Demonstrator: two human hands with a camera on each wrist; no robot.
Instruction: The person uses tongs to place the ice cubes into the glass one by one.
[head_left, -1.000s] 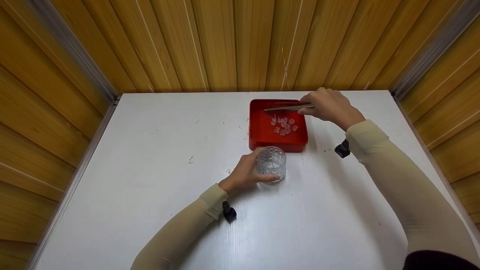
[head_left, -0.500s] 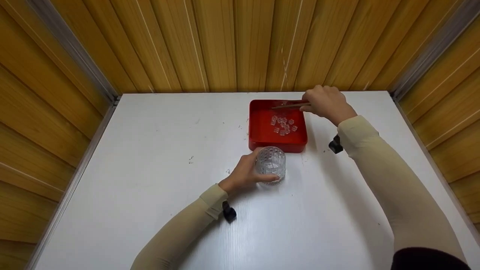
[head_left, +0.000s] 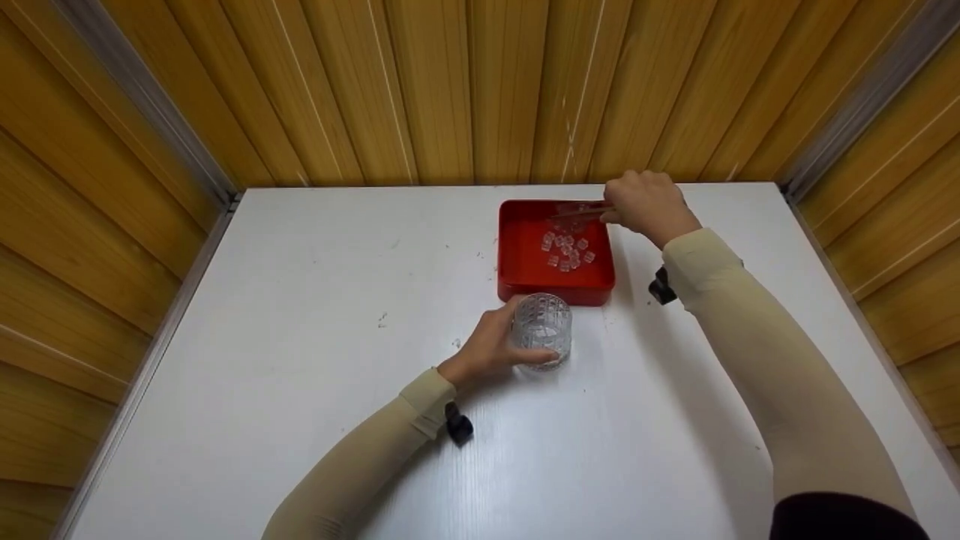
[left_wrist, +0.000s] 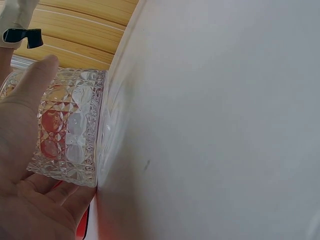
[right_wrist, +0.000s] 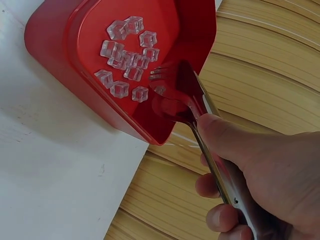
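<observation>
In the head view my left hand (head_left: 491, 346) holds a clear cut-glass tumbler (head_left: 543, 330) that stands upright on the white table, just in front of the red tray (head_left: 517, 276). Thumb and fingers wrap its sides in the left wrist view, where the patterned glass (left_wrist: 75, 125) shows up close. My right hand (head_left: 649, 206) grips metal tongs (right_wrist: 212, 155) at the tray's far right corner. One tong end is forked, the other spoon-shaped; both reach inside the tray. Clear ice-like cubes (right_wrist: 127, 60) lie loose on its floor beside the tips. A small clear piece (right_wrist: 160, 90) shows at the forked end.
The white table (head_left: 337, 300) carries small dark marks left of the tray. Behind it rises a wood-patterned wall (head_left: 435, 90), close to the tray's back edge. Side panels with grey metal rails (head_left: 169, 300) border the table.
The right forearm has swung left and the tongs have turned, their tips shifting slightly right inside the tray. The left hand and the tumbler stay put.
</observation>
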